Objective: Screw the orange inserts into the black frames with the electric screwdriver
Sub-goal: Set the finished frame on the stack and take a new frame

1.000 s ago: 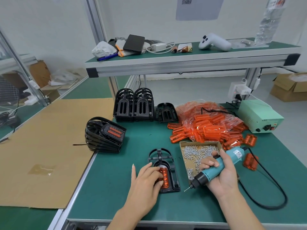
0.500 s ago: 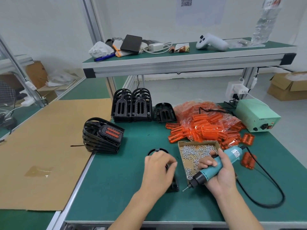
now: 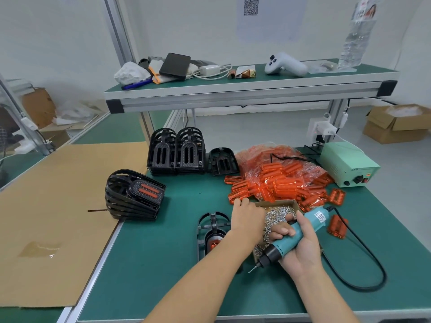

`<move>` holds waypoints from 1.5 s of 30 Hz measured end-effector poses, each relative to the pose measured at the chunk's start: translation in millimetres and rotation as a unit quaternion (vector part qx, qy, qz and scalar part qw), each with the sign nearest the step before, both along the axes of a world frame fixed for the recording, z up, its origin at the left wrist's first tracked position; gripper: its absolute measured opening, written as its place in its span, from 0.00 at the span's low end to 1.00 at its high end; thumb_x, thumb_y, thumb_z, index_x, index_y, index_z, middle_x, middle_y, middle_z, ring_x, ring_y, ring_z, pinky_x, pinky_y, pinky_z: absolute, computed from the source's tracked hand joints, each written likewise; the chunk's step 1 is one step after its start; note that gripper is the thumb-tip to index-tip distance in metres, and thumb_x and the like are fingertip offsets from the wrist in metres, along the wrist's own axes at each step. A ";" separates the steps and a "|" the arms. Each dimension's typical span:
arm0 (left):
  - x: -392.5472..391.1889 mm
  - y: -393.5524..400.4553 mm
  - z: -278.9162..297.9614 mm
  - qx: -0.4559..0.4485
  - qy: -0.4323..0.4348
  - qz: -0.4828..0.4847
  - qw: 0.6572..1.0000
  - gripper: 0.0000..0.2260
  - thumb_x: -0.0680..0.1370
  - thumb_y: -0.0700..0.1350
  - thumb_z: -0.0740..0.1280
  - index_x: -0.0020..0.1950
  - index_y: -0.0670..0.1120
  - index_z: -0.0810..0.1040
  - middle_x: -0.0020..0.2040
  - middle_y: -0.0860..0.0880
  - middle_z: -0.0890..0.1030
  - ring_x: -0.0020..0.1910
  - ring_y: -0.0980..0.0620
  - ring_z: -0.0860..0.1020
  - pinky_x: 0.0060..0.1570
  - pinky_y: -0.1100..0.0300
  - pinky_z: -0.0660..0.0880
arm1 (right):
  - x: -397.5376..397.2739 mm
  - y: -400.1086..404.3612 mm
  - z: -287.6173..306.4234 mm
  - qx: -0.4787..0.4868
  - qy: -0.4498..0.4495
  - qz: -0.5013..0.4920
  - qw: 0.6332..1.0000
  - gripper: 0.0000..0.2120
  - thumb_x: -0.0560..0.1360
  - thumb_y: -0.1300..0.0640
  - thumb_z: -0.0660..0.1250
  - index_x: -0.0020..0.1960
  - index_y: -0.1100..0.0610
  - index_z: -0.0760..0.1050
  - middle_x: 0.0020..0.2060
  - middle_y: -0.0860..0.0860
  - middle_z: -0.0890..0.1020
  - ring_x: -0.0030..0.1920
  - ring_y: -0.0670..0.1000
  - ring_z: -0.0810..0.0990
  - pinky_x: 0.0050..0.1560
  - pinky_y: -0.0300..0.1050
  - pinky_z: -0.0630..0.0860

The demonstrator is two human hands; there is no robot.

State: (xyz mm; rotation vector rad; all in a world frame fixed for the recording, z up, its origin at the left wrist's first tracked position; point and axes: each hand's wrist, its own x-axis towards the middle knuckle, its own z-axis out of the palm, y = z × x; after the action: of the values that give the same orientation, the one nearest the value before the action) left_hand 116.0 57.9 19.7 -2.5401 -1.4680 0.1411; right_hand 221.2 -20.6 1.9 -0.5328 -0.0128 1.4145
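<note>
Well left of our hands we see a stack of finished frames [image 3: 134, 197], beside our left hand [image 3: 246, 220], which reaches over the screw box [image 3: 277, 209] with its grip hidden, the current black frame [image 3: 211, 234] with its orange insert [image 3: 213, 244] awaits screws, our right hand [image 3: 300, 245] clasps the electric screwdriver [image 3: 295, 236], and many loose inserts [image 3: 279, 183] beyond remain.

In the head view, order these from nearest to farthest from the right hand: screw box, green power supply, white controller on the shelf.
From the right hand:
1. Screw box, just beyond its fingers.
2. Green power supply, at the table's far right.
3. White controller, up on the shelf.
</note>
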 end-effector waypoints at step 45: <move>-100.4 -126.6 -12.5 -0.255 -0.755 0.193 0.572 0.08 0.80 0.40 0.72 0.42 0.49 0.86 0.37 0.42 0.85 0.34 0.52 0.81 0.40 0.56 0.82 | -24.7 -3.1 27.2 0.039 0.018 -0.060 0.997 0.12 0.78 0.49 0.70 0.40 0.53 0.75 0.28 0.44 0.66 0.29 0.44 0.68 0.32 0.37 0.69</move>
State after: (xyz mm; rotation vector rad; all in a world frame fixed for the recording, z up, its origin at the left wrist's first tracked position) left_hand 15.7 -68.8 7.2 -2.3499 -2.6416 -2.4394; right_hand 196.5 -23.7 29.1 -0.4365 -0.0076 1.3012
